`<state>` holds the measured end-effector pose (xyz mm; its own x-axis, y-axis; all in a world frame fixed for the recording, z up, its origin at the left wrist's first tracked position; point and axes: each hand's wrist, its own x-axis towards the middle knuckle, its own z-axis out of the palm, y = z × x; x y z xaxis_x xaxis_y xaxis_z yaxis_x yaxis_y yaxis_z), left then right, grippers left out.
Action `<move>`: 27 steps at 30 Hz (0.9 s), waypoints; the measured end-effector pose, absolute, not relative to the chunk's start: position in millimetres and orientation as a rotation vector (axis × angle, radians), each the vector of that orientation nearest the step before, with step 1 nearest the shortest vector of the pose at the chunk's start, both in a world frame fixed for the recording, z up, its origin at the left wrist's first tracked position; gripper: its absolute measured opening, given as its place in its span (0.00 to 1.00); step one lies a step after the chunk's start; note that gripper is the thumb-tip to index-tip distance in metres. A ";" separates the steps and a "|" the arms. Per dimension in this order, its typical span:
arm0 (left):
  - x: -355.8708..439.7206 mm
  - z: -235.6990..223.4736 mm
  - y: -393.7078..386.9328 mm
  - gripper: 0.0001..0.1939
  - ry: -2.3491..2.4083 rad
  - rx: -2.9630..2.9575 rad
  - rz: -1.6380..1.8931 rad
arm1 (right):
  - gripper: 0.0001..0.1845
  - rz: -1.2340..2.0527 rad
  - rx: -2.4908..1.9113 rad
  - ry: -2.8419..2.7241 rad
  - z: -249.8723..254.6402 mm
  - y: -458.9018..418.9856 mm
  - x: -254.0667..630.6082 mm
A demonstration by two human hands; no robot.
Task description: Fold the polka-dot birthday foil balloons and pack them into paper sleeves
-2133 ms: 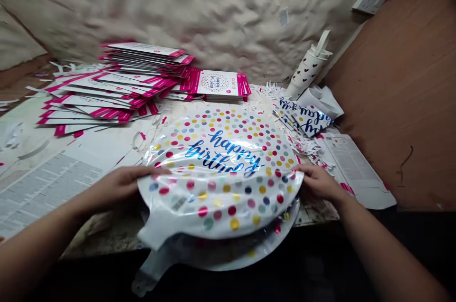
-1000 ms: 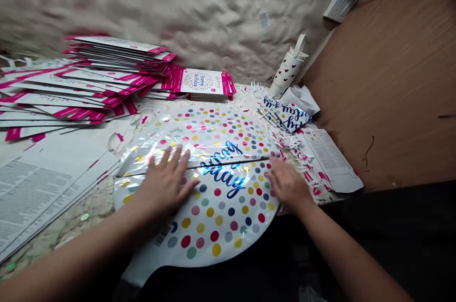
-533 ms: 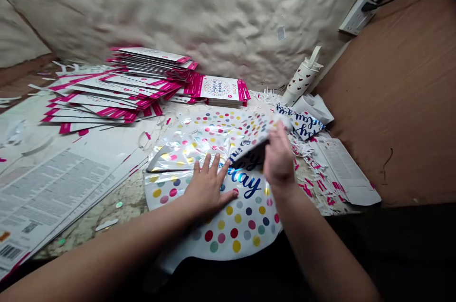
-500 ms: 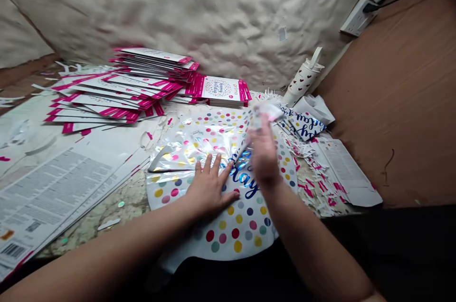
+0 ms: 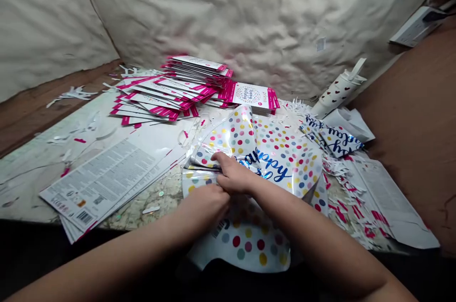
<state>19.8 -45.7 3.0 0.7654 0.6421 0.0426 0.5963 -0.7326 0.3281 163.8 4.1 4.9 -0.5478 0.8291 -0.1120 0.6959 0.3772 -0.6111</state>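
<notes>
A flat foil balloon (image 5: pixel 281 155), white with coloured dots and blue "happy birthday" script, lies partly folded on the table's near edge. Its right side is turned over toward the left, so the dotted face stands up in a crease. My right hand (image 5: pixel 233 174) reaches across and presses the folded flap down near the balloon's left edge, fingers closed on the foil. My left hand (image 5: pixel 206 202) sits just below it, fingers curled on the balloon's lower left part. The balloon's neck hangs over the table edge, half hidden by my arms.
A spread stack of pink-edged packaging cards (image 5: pixel 171 90) lies behind the balloon. Printed white sheets (image 5: pixel 107 178) lie at the left. Folded balloons (image 5: pixel 337 138), paper shreds and a heart-patterned bottle (image 5: pixel 337 93) stand at the right, by a brown board (image 5: pixel 416 117).
My right hand has carried the balloon's right side over to the left and now presses it by my left hand. My left hand went from flat and spread to curled.
</notes>
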 end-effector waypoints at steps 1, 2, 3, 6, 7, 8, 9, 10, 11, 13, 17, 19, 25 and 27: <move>5.0 6.4 -38.0 0.10 1.018 2.712 0.215 | 0.27 0.890 -1.352 -2.426 1.6 4.3 165.2; -9.2 8.7 -27.4 0.12 1.104 2.813 0.214 | 0.26 0.868 -1.341 -2.435 -1.6 4.6 165.6; -22.0 10.1 -14.9 0.14 1.167 2.932 0.201 | 0.26 0.841 -1.331 -2.440 -4.3 5.0 165.2; -45.7 14.6 20.0 0.10 1.159 3.169 0.042 | 0.24 0.681 -1.396 -2.396 -9.4 6.2 158.9; -47.6 17.8 26.5 0.09 1.134 3.206 0.014 | 0.23 0.608 -1.455 -2.369 -10.5 6.5 155.3; -46.7 22.0 29.2 0.10 1.128 3.233 0.024 | 0.22 0.543 -1.517 -2.345 -11.5 6.9 151.2; -43.2 26.6 28.2 0.11 1.153 3.250 0.066 | 0.20 0.488 -1.570 -2.328 -12.8 7.5 146.8; -37.9 30.6 24.0 0.11 1.185 3.253 0.126 | 0.17 0.444 -1.607 -2.318 -14.2 8.4 142.8; -31.5 33.2 17.7 0.11 1.193 3.240 0.180 | 0.14 0.419 -1.626 -2.314 -15.4 9.8 139.8; -19.0 31.1 3.9 0.12 1.076 3.182 0.215 | 0.11 0.396 -1.640 -2.294 -15.0 14.9 140.0; -9.0 2.6 -2.1 0.20 1.010 2.960 0.108 | 0.15 0.277 -1.690 -2.105 18.2 31.0 181.4; -11.5 -10.9 5.6 0.43 1.259 2.787 0.032 | 0.18 0.120 -1.707 -1.898 53.8 35.9 218.7; -17.9 -15.6 21.8 0.56 1.446 2.594 -0.078 | 0.12 -0.450 -1.310 -1.511 118.8 2.3 283.1; -25.7 -10.5 25.6 0.46 1.453 2.522 0.060 | 0.12 -0.306 -1.109 -1.756 98.7 -19.3 281.1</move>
